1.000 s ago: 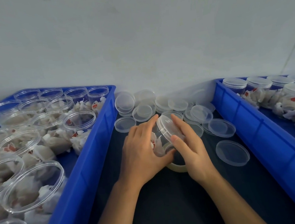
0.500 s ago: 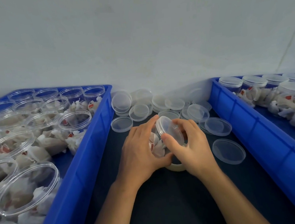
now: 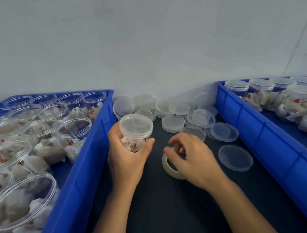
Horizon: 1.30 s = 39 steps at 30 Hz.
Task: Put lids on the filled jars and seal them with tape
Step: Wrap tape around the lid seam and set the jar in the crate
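Since the earlier frame the right hand (image 3: 189, 156) has left the lid (image 3: 136, 124), now seated on the jar (image 3: 136, 136), and dropped onto the tape roll (image 3: 171, 167) on the bench (image 3: 176, 216); fingers curled, blurred, grip uncertain. Left hand (image 3: 128, 155) grips jar upright, ready for taping.

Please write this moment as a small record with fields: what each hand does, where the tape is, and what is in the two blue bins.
left hand: left hand grips a filled jar, lid already on
right hand: right hand over the tape roll, fingers curled; the grip itself is blurred, cannot tell
tape roll: on the dark mat, between the bins
left bin: left bin holds filled jars without lids
right bin: right bin holds filled jars with lids
loose lids: loose lids piled on the mat by the wall
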Each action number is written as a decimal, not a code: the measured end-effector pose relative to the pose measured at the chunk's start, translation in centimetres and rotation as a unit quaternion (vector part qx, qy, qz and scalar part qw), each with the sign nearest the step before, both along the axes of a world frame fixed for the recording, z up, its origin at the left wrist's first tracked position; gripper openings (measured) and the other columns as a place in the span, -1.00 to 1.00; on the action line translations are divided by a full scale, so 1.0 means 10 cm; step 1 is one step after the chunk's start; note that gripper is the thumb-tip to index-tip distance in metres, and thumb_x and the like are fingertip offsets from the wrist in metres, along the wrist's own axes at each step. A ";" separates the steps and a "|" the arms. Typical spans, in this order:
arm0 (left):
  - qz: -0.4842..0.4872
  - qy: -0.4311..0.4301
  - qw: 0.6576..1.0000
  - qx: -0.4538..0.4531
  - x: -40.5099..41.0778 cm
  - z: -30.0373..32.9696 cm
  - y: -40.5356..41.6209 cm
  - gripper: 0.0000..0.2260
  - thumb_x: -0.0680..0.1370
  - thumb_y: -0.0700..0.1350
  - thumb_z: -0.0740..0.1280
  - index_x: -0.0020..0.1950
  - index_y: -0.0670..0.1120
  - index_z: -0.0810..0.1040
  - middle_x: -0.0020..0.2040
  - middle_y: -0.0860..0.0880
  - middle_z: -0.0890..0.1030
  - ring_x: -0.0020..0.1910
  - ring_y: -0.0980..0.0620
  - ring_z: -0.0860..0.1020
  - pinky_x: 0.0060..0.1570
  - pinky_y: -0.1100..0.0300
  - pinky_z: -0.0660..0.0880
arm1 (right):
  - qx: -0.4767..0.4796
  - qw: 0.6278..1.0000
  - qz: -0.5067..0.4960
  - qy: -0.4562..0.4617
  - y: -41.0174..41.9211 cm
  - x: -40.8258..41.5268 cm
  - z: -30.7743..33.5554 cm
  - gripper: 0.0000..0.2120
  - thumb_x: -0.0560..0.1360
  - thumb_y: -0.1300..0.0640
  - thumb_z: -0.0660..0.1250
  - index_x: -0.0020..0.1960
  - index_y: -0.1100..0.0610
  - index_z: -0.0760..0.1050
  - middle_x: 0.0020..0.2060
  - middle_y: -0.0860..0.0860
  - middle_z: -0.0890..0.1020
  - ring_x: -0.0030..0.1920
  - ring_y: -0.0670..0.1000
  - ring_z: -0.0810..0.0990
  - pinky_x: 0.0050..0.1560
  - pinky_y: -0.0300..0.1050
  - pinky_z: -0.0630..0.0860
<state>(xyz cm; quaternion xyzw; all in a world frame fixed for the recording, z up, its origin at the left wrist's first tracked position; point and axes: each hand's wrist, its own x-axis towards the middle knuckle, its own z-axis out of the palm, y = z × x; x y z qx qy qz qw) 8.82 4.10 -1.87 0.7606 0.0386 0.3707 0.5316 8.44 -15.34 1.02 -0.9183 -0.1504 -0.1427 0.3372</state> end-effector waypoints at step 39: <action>-0.114 -0.103 0.981 0.116 -0.20 0.37 -0.43 -0.53 0.73 -0.02 0.26 0.62 -0.13 0.39 0.55 -0.01 0.48 0.53 0.04 0.46 0.22 0.16 0.62 | 0.281 0.936 0.188 -0.097 0.02 -0.02 0.06 -0.49 0.58 0.47 0.37 0.37 -0.03 0.60 0.07 -0.07 0.63 0.15 0.10 0.64 0.20 -0.19 0.58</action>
